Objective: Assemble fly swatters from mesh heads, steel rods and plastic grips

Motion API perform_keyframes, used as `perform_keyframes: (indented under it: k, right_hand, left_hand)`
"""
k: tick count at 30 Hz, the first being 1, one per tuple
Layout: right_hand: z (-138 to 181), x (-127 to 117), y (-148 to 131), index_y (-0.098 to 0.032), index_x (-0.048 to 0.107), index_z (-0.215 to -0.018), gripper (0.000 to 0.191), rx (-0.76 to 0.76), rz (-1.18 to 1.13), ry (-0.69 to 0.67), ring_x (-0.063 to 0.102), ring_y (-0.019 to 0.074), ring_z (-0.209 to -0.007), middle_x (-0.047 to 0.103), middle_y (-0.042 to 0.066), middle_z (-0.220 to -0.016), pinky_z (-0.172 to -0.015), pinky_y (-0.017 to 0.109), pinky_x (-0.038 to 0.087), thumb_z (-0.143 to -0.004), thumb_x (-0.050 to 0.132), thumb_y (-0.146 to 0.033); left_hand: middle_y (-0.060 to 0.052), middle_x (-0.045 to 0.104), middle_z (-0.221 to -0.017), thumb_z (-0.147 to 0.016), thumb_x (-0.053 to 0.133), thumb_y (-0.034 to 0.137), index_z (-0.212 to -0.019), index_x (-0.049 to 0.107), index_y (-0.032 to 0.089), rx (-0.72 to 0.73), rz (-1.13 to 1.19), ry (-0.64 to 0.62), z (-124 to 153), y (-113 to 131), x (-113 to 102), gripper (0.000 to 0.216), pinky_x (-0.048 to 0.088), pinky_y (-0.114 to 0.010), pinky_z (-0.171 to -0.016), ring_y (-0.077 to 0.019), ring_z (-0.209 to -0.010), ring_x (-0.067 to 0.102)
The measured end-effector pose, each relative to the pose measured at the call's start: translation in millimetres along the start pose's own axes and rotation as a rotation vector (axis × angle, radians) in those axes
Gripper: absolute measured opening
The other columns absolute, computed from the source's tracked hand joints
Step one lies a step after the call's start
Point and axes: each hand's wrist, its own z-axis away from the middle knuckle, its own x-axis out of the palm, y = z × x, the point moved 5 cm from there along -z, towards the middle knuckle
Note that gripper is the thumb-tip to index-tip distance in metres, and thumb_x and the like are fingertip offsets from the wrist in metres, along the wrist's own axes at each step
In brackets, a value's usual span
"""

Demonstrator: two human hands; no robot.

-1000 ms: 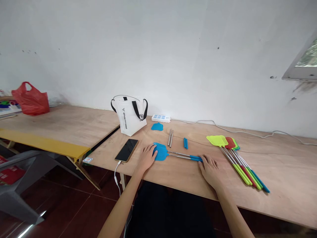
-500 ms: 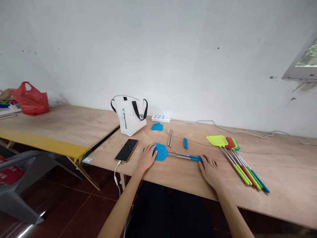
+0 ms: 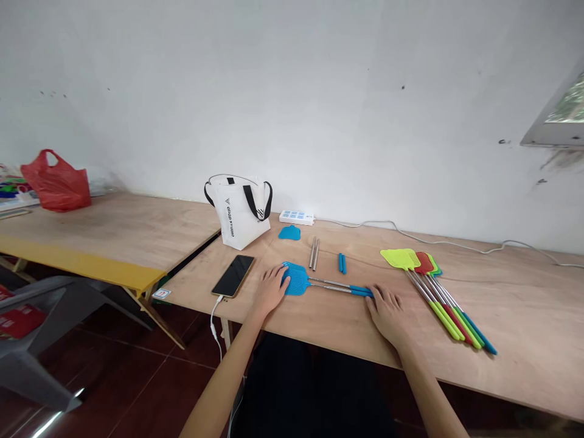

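Note:
Two blue fly swatters (image 3: 296, 280) lie together on the wooden table in front of me, their mesh heads overlapping on the left and their metal rods side by side. My left hand (image 3: 274, 289) rests at the left edge of the heads, fingers lying flat and touching them. At the other end, my right hand (image 3: 385, 307) lies on the table with fingers spread, its fingertips against the ends of the blue handles (image 3: 361, 291). Beyond them are a loose blue swatter head (image 3: 289, 232), two metal tubes (image 3: 314, 253) and two short blue grips (image 3: 342, 263).
Several assembled swatters (image 3: 449, 304) in yellow, red, green and blue lie fanned at the right. A phone (image 3: 233, 276) on a white cable, a white tote bag (image 3: 241, 216) and a power strip (image 3: 296, 217) are on the table. A red plastic bag (image 3: 59, 185) stands on the left table.
My hands and the swatters stay where they were. Another person's arm by the red bag at the far left has gone out of view.

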Motion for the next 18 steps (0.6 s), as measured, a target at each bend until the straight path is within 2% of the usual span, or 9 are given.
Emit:
perform_keyframes:
  k: [6, 9, 14, 18]
  right_hand:
    - [0, -4, -1, -0.021, 0.050, -0.139, 0.046, 0.023, -0.095, 0.002, 0.049, 0.0292, -0.136, 0.055, 0.014, -0.145, -0.113, 0.057, 0.034, -0.104, 0.024, -0.038]
    - [0, -7, -4, -0.027, 0.056, -0.128, 0.042, -0.009, -0.153, -0.011, 0.049, 0.0283, -0.136, 0.054, 0.011, -0.146, -0.114, 0.063, 0.030, -0.105, 0.024, -0.039]
    - [-1, -10, -7, -0.029, 0.062, -0.113, 0.037, -0.070, -0.215, 0.003, 0.046, 0.0295, -0.139, 0.053, 0.011, -0.146, -0.111, 0.067, 0.030, -0.104, 0.030, -0.045]
    - [-1, -10, -8, -0.029, 0.065, -0.110, 0.038, -0.097, -0.225, 0.033, 0.044, 0.0312, -0.141, 0.051, 0.011, -0.148, -0.109, 0.067, 0.032, -0.103, 0.034, -0.049]
  left_hand:
    - [-0.010, 0.054, -0.150, -0.106, 0.034, 0.040, -0.140, 0.053, 0.024, 0.020, 0.021, 0.014, 0, -2, 1, 0.043, 0.038, -0.048, -0.113, -0.0290, -0.136, 0.049]
    - [-0.010, 0.054, -0.149, -0.105, 0.035, 0.038, -0.140, 0.054, 0.023, 0.016, 0.037, 0.018, -1, -2, 1, 0.042, 0.038, -0.049, -0.113, -0.0296, -0.135, 0.050]
    - [-0.010, 0.050, -0.152, -0.099, 0.040, 0.023, -0.142, 0.052, 0.024, 0.014, 0.065, -0.002, -2, -1, 1, 0.045, 0.037, -0.052, -0.115, -0.0295, -0.138, 0.047]
    - [-0.006, 0.044, -0.155, -0.092, 0.041, 0.010, -0.133, 0.061, 0.029, 0.138, 0.112, -0.012, 0, 4, 0, 0.050, 0.034, -0.054, -0.118, -0.0285, -0.144, 0.040]
